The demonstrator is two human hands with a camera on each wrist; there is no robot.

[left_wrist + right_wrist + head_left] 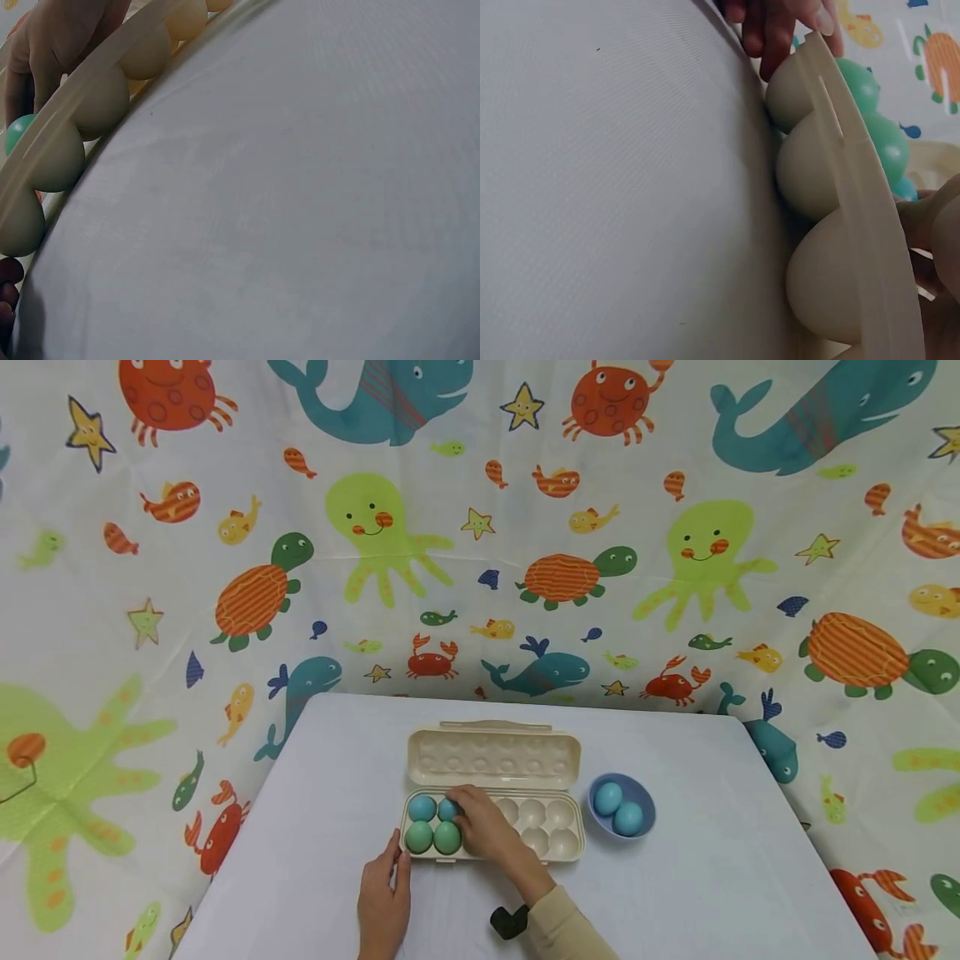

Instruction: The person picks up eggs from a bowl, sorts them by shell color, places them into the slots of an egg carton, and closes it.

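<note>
Apparently seating a smooth blue egg point(447, 811) in the back row of a cream plastic-looking egg carton point(561, 842) at lower centre of the frame, with the fingers of the right hand point(483, 827) narrowed around it and those of the left hand point(385, 889) loosely straight against the carton's left end. Next, probably release, widen the right fingers and reach rightward to the round periwinkle-blue bowl point(647, 802) for one of two blue eggs point(608, 798) there

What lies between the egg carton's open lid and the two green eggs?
In the head view, two blue eggs lie there, in the far row of the carton; the right hand touches the right one.
</note>
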